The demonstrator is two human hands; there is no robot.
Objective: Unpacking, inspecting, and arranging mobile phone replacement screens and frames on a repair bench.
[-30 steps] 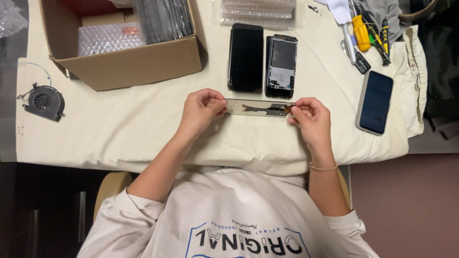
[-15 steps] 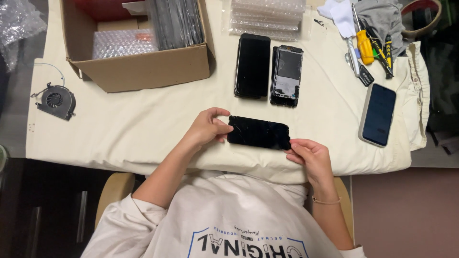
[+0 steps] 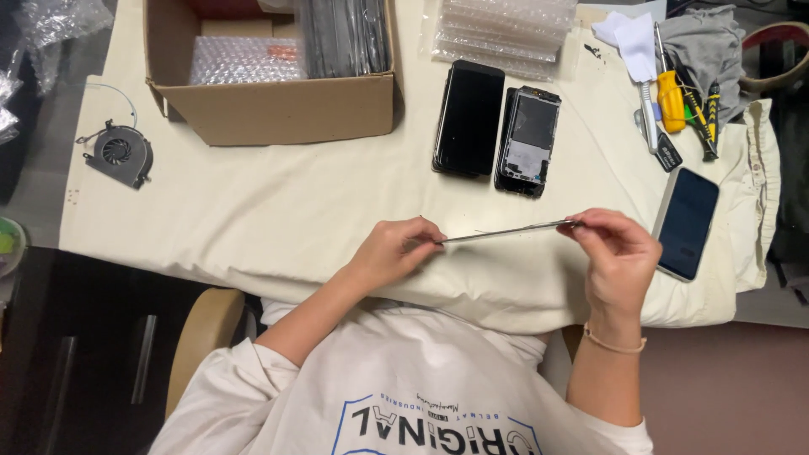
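Item, centre of the frame: thin phone screen panel (image 3: 510,232), seen edge-on as a narrow grey sliver, held level above the cream cloth-covered table (image 3: 253,219). Its left end is pinched in the left hand (image 3: 392,253), fingers curled closed on the edge; its right end is pinched between thumb and fingertips of the right hand (image 3: 619,253), likewise closed on it. A thin bracelet (image 3: 613,344) sits on the right wrist.

Item, upper centre: two handsets lying side by side, just beside each other. The left is a black phone (image 3: 468,118), glass up; the right is an opened phone body (image 3: 528,141) with inner parts showing.

Item, right of the frame: a third phone (image 3: 687,221), dark screen up, pale rim, lying near the right hand but apart from it.

Item, upper left: cardboard box (image 3: 270,105), open, holding bubble wrap (image 3: 244,59) and a stack of dark flat panels (image 3: 344,35).

Item, upper centre, above the handsets: a clear bubble-wrap sleeve pile (image 3: 506,29).

Item, far left: small round cooling fan (image 3: 118,153) with a thin wire, on the cloth's edge.

Item, upper right: yellow-handled screwdriver (image 3: 671,97) among other small tools, white cloth pieces (image 3: 628,38) and a grey rag (image 3: 712,46).
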